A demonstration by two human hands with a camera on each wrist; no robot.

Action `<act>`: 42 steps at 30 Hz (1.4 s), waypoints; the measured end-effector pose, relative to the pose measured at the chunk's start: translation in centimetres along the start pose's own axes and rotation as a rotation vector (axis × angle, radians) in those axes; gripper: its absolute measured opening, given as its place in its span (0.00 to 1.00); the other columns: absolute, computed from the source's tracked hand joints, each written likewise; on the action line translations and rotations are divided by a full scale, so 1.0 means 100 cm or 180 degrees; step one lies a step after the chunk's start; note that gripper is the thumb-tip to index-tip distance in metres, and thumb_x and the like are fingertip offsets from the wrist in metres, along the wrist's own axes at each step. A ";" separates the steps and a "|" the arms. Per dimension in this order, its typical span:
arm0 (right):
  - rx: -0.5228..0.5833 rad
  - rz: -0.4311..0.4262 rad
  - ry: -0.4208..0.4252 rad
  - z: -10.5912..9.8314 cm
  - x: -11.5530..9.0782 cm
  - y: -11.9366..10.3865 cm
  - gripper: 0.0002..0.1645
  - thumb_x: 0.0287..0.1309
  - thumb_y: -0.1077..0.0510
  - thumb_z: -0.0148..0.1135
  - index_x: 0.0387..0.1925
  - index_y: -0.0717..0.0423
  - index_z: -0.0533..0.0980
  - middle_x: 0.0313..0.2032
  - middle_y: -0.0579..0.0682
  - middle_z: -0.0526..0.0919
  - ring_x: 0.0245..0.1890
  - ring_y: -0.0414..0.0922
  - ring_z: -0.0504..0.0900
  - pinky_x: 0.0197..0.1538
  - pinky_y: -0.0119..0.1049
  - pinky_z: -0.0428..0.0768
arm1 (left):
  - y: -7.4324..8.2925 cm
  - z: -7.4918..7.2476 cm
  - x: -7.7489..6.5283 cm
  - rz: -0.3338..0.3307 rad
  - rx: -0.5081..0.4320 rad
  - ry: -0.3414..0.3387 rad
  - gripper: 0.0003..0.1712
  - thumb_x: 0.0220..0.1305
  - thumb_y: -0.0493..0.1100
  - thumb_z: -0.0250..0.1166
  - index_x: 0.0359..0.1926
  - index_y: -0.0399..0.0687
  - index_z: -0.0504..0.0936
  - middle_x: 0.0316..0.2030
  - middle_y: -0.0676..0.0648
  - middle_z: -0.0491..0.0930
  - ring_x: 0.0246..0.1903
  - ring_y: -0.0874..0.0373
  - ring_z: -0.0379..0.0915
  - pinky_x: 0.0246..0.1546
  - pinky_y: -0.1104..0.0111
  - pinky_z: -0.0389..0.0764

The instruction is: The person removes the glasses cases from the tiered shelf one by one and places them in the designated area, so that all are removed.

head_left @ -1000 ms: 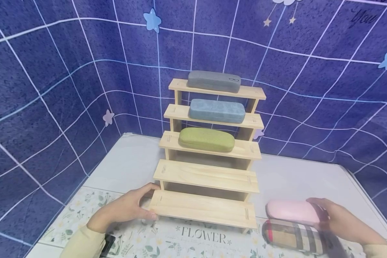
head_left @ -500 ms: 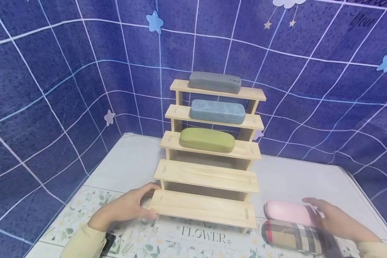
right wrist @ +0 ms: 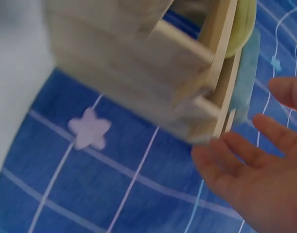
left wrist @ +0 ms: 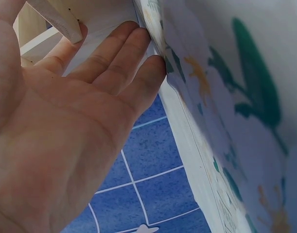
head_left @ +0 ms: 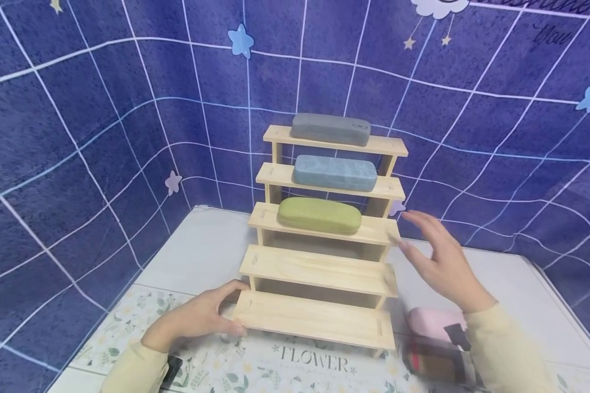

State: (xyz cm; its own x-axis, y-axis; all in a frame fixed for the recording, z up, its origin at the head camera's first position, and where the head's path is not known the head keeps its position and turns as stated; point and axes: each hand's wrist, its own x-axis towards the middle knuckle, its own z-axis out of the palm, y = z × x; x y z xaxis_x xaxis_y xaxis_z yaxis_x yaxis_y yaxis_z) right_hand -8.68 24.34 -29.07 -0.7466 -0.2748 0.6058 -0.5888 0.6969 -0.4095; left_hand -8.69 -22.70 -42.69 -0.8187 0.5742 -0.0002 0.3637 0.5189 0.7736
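Observation:
A five-tier stepped wooden stand (head_left: 319, 267) rises in the middle of the head view. My left hand (head_left: 199, 319) grips the left end of its lowest step, thumb at the front edge and fingers behind. In the left wrist view a fingertip meets the wood's corner. On the upper three steps lie a grey glasses case (head_left: 331, 129), a blue one (head_left: 335, 173) and an olive-green one (head_left: 319, 214). With nothing in it, my right hand (head_left: 444, 262) is raised by the stand's right side, fingers spread, blurred in the right wrist view (right wrist: 255, 179).
Right of the stand, a pink glasses case (head_left: 430, 322) and a plaid case (head_left: 435, 363) lie on the white table, partly covered by the right forearm. A floral mat marked FLOWER (head_left: 310, 360) runs along the front. A blue gridded curtain (head_left: 128, 136) hangs behind.
My right hand has left the pink and plaid cases and moved up and left to the stand's side. My left hand keeps its hold. The head view has shifted slightly.

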 end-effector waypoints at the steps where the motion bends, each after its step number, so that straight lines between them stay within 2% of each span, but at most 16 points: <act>1: 0.0006 0.0009 0.0004 0.005 0.007 -0.003 0.33 0.62 0.64 0.68 0.68 0.58 0.71 0.65 0.58 0.73 0.64 0.60 0.71 0.64 0.53 0.71 | 0.000 0.001 0.000 0.0002 -0.0006 -0.0004 0.43 0.50 0.60 0.79 0.66 0.66 0.70 0.62 0.54 0.76 0.65 0.45 0.67 0.65 0.36 0.62; 3: 0.0037 0.0019 -0.0008 0.015 0.019 -0.006 0.32 0.64 0.60 0.67 0.68 0.58 0.70 0.67 0.59 0.71 0.67 0.62 0.66 0.64 0.65 0.66 | 0.000 0.001 0.000 0.0003 -0.0016 0.0000 0.43 0.50 0.60 0.79 0.66 0.65 0.70 0.62 0.53 0.75 0.65 0.45 0.66 0.65 0.36 0.62; 4: 0.0067 0.0022 -0.0023 0.019 0.025 -0.007 0.32 0.65 0.58 0.66 0.68 0.58 0.70 0.67 0.60 0.70 0.68 0.62 0.65 0.65 0.67 0.63 | 0.000 0.002 0.000 0.0000 -0.0018 0.0000 0.43 0.50 0.60 0.79 0.66 0.65 0.70 0.62 0.53 0.75 0.65 0.45 0.66 0.65 0.36 0.62; 8: 0.0066 0.0059 -0.0037 0.031 0.042 -0.011 0.30 0.68 0.52 0.64 0.68 0.58 0.71 0.66 0.60 0.71 0.67 0.62 0.63 0.65 0.66 0.62 | 0.001 0.001 -0.001 -0.0009 -0.0050 -0.0009 0.44 0.50 0.60 0.79 0.66 0.65 0.69 0.61 0.54 0.76 0.65 0.45 0.67 0.65 0.37 0.62; 11: 0.0011 0.0093 0.0045 0.036 0.048 -0.013 0.29 0.68 0.51 0.64 0.66 0.60 0.73 0.63 0.61 0.74 0.64 0.62 0.65 0.60 0.63 0.65 | 0.002 0.000 -0.002 0.0004 -0.0063 -0.0024 0.44 0.51 0.59 0.79 0.66 0.64 0.69 0.61 0.54 0.77 0.65 0.44 0.67 0.65 0.38 0.63; 14: -0.0071 0.0103 0.0160 0.039 0.056 -0.015 0.28 0.67 0.51 0.64 0.64 0.61 0.75 0.61 0.61 0.76 0.62 0.62 0.65 0.59 0.63 0.64 | 0.003 -0.002 -0.003 -0.0023 -0.0066 -0.0031 0.43 0.51 0.59 0.79 0.66 0.63 0.69 0.61 0.52 0.76 0.65 0.42 0.67 0.65 0.36 0.62; 17: -0.0115 0.0153 0.0215 0.041 0.069 -0.016 0.28 0.67 0.50 0.64 0.62 0.61 0.75 0.59 0.61 0.77 0.63 0.62 0.66 0.62 0.65 0.59 | 0.004 -0.003 -0.004 -0.0094 -0.0061 -0.0015 0.44 0.50 0.59 0.79 0.66 0.64 0.70 0.62 0.51 0.76 0.65 0.41 0.66 0.65 0.35 0.61; 20: -0.0052 0.0300 0.0148 0.045 0.083 -0.016 0.29 0.68 0.48 0.63 0.63 0.62 0.74 0.57 0.62 0.78 0.62 0.62 0.69 0.66 0.63 0.57 | 0.003 -0.003 -0.004 -0.0131 -0.0067 -0.0002 0.44 0.49 0.59 0.79 0.66 0.65 0.70 0.62 0.50 0.75 0.66 0.42 0.66 0.65 0.35 0.61; 23: 0.0071 0.0517 0.0094 0.047 0.092 -0.016 0.29 0.68 0.46 0.63 0.60 0.62 0.73 0.55 0.62 0.78 0.59 0.61 0.76 0.67 0.58 0.63 | 0.001 -0.002 -0.003 -0.0129 -0.0078 0.0002 0.44 0.49 0.59 0.79 0.66 0.66 0.70 0.61 0.52 0.76 0.65 0.43 0.67 0.65 0.36 0.62; 27: 0.0166 0.0766 0.0160 0.048 0.097 -0.016 0.31 0.66 0.44 0.65 0.58 0.62 0.72 0.54 0.61 0.79 0.53 0.58 0.81 0.59 0.56 0.75 | 0.002 0.000 -0.002 -0.0017 -0.0118 -0.0011 0.43 0.50 0.58 0.79 0.66 0.65 0.70 0.60 0.52 0.77 0.64 0.44 0.67 0.65 0.37 0.63; 32: 0.0223 0.0940 0.0158 0.045 0.104 -0.014 0.37 0.66 0.39 0.63 0.63 0.61 0.68 0.55 0.60 0.79 0.51 0.55 0.81 0.57 0.54 0.77 | 0.004 0.001 -0.002 0.0047 -0.0138 -0.0048 0.43 0.52 0.58 0.79 0.66 0.62 0.70 0.61 0.51 0.76 0.65 0.43 0.67 0.65 0.38 0.63; 36: 0.0219 0.0986 0.0051 0.043 0.111 -0.012 0.41 0.67 0.39 0.62 0.69 0.61 0.64 0.58 0.62 0.78 0.52 0.57 0.81 0.68 0.57 0.63 | 0.005 0.001 -0.002 0.0054 -0.0100 -0.0053 0.43 0.52 0.58 0.78 0.66 0.62 0.70 0.61 0.50 0.76 0.65 0.41 0.67 0.65 0.37 0.63; 39: 0.0149 0.0999 -0.0083 0.041 0.116 -0.009 0.45 0.67 0.38 0.61 0.74 0.60 0.60 0.63 0.62 0.75 0.55 0.58 0.79 0.70 0.61 0.50 | 0.006 0.001 -0.003 0.0073 -0.0099 -0.0053 0.42 0.51 0.58 0.79 0.66 0.62 0.70 0.61 0.50 0.77 0.64 0.42 0.67 0.65 0.38 0.63; 42: 0.0137 0.1063 -0.0182 0.040 0.119 -0.007 0.48 0.66 0.37 0.61 0.76 0.57 0.58 0.66 0.61 0.73 0.57 0.58 0.78 0.69 0.61 0.58 | 0.006 0.000 -0.003 0.0062 -0.0108 -0.0055 0.42 0.51 0.58 0.79 0.66 0.62 0.70 0.61 0.50 0.77 0.64 0.42 0.67 0.65 0.38 0.63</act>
State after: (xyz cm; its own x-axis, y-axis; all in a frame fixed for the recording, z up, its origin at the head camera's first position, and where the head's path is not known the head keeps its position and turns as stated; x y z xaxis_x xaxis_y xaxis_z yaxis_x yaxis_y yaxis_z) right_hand -18.44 17.92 -24.30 -0.9159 -0.0737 0.3945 -0.3203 0.7265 -0.6080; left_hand -8.20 -22.57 -42.27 -0.8037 0.5950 0.0044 0.3640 0.4858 0.7947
